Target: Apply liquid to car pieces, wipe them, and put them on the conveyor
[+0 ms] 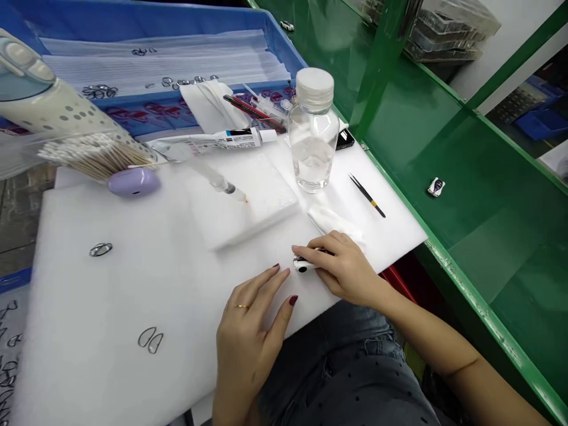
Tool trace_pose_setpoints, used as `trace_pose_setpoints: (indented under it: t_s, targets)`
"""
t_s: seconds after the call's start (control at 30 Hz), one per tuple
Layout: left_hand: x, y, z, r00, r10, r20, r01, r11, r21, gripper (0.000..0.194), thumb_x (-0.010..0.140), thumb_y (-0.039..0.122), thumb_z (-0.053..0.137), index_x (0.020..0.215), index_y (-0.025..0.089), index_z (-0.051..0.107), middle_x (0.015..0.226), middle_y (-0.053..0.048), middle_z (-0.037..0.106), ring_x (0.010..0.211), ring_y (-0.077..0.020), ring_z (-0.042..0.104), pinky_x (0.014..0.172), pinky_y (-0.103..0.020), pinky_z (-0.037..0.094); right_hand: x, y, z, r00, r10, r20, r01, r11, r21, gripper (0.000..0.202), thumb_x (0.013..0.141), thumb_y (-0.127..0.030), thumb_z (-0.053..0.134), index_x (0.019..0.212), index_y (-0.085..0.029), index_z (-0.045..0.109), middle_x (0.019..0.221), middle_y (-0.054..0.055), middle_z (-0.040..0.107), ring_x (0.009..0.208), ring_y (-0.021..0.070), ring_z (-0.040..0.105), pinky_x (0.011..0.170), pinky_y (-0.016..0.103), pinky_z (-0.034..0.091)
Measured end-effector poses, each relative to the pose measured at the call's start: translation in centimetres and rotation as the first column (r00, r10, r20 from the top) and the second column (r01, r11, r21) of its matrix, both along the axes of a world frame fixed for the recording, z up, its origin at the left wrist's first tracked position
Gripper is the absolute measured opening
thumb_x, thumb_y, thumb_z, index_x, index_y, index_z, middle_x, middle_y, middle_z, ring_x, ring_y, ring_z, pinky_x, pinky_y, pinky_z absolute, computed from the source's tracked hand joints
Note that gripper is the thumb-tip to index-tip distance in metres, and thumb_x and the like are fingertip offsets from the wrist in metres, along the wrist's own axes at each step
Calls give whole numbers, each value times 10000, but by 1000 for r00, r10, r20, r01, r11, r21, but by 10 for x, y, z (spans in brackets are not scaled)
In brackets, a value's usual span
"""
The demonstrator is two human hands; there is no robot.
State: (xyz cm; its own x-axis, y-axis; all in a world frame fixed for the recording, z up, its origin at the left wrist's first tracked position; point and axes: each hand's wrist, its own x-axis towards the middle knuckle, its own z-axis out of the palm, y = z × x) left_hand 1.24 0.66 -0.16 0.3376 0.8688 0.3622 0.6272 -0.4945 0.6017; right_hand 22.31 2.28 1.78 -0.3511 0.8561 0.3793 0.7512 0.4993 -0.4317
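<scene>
My right hand (339, 260) is closed over a small white toy car (303, 264) near the front edge of the white foam board (177, 219). The car's nose and one black wheel show; the rest lies under my fingers. Just left of the car is my left hand (255, 325), its fingers apart and holding nothing. A folded white cloth (337, 222) lies right behind my right hand. Beyond my left hand, a syringe (222, 182) with an orange tip rests on a smaller foam block (261, 207).
A lidded glass bottle (313, 142) stands behind, with tweezers (367, 195) to its right. Cotton swabs (97, 154), a tube (239, 138) and a blue bin (284, 53) are farther back. Metal rings (151, 340) lie left. Another toy car (436, 187) sits on the green surface (479, 236).
</scene>
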Motion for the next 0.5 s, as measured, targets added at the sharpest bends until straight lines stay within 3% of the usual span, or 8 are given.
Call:
trace_pose_setpoints:
  t_s: [0.07, 0.13, 0.2, 0.23, 0.27, 0.33, 0.4, 0.5]
  targets:
    - [-2, -1, 1, 999, 15, 37, -14, 1000, -22, 301, 948, 255, 589, 1246, 263, 635, 1223, -55, 669, 1094, -256, 621, 916, -418, 534, 26, 4, 0, 994, -70, -86, 75, 995, 60, 359, 966, -100, 459, 1268, -199, 624, 1078, 80, 669, 937, 180, 610, 773, 344, 530]
    - [-3, -2, 0, 998, 25, 49, -23, 999, -26, 293, 944, 248, 593, 1233, 262, 640, 1215, -53, 672, 1096, -256, 622, 896, -408, 546, 74, 8, -6, 953, -287, -98, 298, 947, 120, 366, 956, -142, 506, 1290, -245, 617, 1123, 70, 660, 963, 182, 633, 751, 322, 546]
    - [-4, -2, -1, 999, 17, 46, -16, 1000, -7, 288, 944, 252, 593, 1227, 259, 642, 1212, -55, 674, 1094, -261, 623, 884, -411, 548, 133, 10, -16, 816, -579, 6, 546, 773, 323, 318, 950, -212, 527, 1225, -279, 672, 1018, 49, 679, 831, 178, 654, 666, 306, 536]
    - [-4, -2, -2, 999, 8, 40, -8, 1000, 0, 288, 944, 255, 592, 1228, 257, 641, 1213, -56, 673, 1093, -263, 623, 885, -417, 545, 161, 9, -22, 772, -635, 28, 588, 730, 348, 297, 946, -232, 533, 1189, -261, 700, 952, 59, 680, 774, 187, 652, 626, 313, 525]
    - [-4, -2, -3, 999, 3, 34, -3, 1000, 6, 286, 946, 258, 589, 1228, 255, 641, 1212, -58, 673, 1088, -264, 624, 890, -423, 541, 187, 8, -27, 743, -668, 37, 611, 700, 370, 271, 939, -244, 538, 1139, -235, 721, 891, 65, 672, 709, 195, 640, 577, 325, 504]
    - [-4, -2, -4, 1000, -7, 21, 7, 1000, 14, 279, 950, 264, 583, 1223, 253, 643, 1210, -61, 672, 1075, -265, 626, 903, -438, 531, 228, 5, -35, 727, -681, 87, 609, 698, 377, 219, 914, -304, 588, 1044, -231, 748, 802, 54, 665, 644, 189, 624, 517, 309, 462]
    - [-4, -1, -4, 1000, -13, 15, 13, 1000, 15, 272, 951, 269, 583, 1214, 253, 647, 1210, -61, 670, 1068, -264, 627, 904, -443, 529, 255, 2, -37, 727, -677, 116, 599, 707, 375, 209, 877, -390, 646, 960, -230, 752, 737, 39, 662, 607, 170, 616, 483, 281, 427]
    - [-3, 0, -3, 1000, -17, 19, 17, 1000, 15, 266, 952, 261, 582, 1209, 252, 647, 1206, -59, 671, 1070, -258, 624, 887, -433, 536, 281, 2, -35, 701, -709, 77, 633, 669, 390, 328, 859, -532, 634, 843, -211, 700, 587, 6, 576, 469, 123, 523, 427, 261, 350]
